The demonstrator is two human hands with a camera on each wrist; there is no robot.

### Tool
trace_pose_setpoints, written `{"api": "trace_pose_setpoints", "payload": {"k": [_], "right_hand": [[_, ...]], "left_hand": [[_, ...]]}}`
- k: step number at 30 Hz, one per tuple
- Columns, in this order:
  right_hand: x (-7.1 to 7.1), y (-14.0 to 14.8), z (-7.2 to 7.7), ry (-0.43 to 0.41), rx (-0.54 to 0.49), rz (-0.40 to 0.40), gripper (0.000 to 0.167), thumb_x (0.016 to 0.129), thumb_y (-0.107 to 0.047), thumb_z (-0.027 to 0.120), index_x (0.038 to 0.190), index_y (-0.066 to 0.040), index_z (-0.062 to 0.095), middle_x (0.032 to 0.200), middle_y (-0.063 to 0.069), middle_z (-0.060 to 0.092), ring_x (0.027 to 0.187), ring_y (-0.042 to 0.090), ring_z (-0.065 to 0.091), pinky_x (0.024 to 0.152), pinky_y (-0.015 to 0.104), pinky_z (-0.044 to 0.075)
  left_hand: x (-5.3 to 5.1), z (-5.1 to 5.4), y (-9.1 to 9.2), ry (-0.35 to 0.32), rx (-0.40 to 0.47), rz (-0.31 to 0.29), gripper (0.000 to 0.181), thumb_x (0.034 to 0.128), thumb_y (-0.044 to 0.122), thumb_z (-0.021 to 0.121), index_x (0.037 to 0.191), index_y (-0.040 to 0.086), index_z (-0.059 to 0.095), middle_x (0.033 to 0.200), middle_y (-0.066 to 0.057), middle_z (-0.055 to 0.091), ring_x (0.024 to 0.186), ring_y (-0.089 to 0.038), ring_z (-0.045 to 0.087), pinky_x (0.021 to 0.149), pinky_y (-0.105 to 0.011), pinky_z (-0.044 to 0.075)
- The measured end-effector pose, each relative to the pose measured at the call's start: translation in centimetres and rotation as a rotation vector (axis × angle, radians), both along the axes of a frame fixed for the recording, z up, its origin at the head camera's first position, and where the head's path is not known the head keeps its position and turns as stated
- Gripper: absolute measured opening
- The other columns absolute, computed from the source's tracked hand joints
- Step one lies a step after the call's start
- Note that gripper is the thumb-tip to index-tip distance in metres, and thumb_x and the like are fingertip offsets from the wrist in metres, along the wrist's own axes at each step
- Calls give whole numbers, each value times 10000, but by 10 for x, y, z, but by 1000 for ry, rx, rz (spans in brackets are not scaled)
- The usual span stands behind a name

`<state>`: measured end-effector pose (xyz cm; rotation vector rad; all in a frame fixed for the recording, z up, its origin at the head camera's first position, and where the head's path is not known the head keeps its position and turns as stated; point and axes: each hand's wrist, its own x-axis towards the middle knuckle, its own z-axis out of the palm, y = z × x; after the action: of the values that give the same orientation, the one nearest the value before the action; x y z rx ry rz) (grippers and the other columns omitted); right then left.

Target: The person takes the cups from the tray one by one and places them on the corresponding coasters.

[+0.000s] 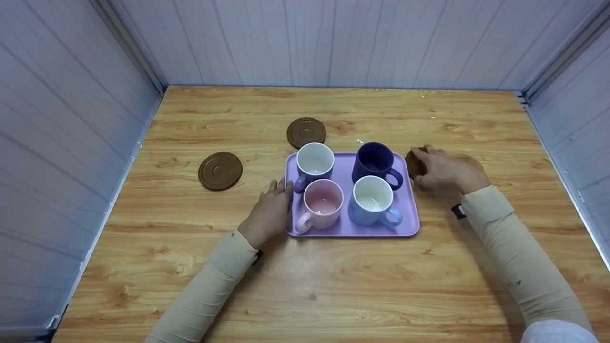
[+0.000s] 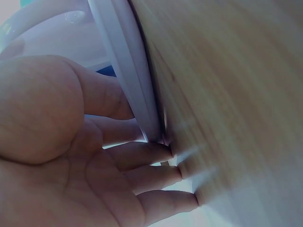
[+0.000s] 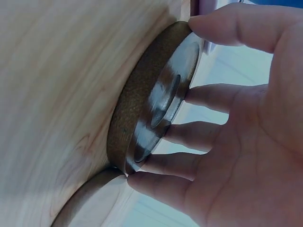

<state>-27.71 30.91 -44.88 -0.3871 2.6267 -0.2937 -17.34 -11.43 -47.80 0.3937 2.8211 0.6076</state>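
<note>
A lilac tray [image 1: 329, 231] holds a white-and-dark-blue mug [image 1: 314, 159], a pink mug [image 1: 323, 202], a navy mug [image 1: 373, 162] and a white-and-light-blue mug [image 1: 371, 202]. My left hand [image 1: 269, 209] rests at the tray's left edge; in the left wrist view its thumb and index finger touch the rim [image 2: 130, 61], other fingertips the table. To the right of the tray, my right hand [image 1: 443, 169] touches a brown round coaster [image 1: 414, 164]. Its extended fingers and thumb lie along the coaster's rim [image 3: 137, 94] in the right wrist view.
One brown coaster [image 1: 220, 171] lies left of the tray, another [image 1: 306, 132] just behind it. A lighter round piece [image 1: 471, 163] is partly hidden by my right hand. Pale panels [image 1: 305, 43] stand around the wooden table [image 1: 333, 290].
</note>
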Motion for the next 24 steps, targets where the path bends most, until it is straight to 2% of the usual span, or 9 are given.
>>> {"api": "trace_pose_setpoints", "payload": {"k": [5, 7, 12, 24], "right_hand": [[-8, 1, -1, 29, -3, 15, 909, 929, -286, 663, 1662, -75, 168, 1656, 360, 122, 1498, 579, 180, 1143, 715, 290], [-12, 2, -1, 32, -6, 19, 905, 927, -283, 660, 1662, -76, 174, 1655, 357, 132, 1501, 564, 191, 1142, 709, 298], [-24, 4, 0, 5, -15, 18, 888, 950, -292, 642, 1661, -64, 161, 1654, 373, 102, 1497, 581, 170, 1156, 713, 267], [-45, 4, 1, 6, -18, 6, 888, 958, -297, 624, 1660, -50, 141, 1646, 391, 87, 1479, 602, 185, 1155, 714, 264]], "left_hand": [[-1, -2, 0, 20, -6, -5, 541, 1062, 143, 466, 1556, -63, 387, 1626, -301, 313, 1507, -523, 263, 1132, -745, 280], [-1, -2, 0, 29, -10, -11, 566, 1065, 195, 496, 1553, -69, 388, 1623, -303, 320, 1502, -528, 269, 1128, -749, 282], [-1, -2, 0, 35, -6, -7, 629, 1057, 286, 553, 1548, -73, 395, 1619, -302, 330, 1500, -530, 274, 1127, -754, 278], [0, -3, 0, 28, 1, 3, 540, 1047, 107, 484, 1552, -61, 395, 1624, -302, 316, 1501, -530, 270, 1130, -751, 271]]}}
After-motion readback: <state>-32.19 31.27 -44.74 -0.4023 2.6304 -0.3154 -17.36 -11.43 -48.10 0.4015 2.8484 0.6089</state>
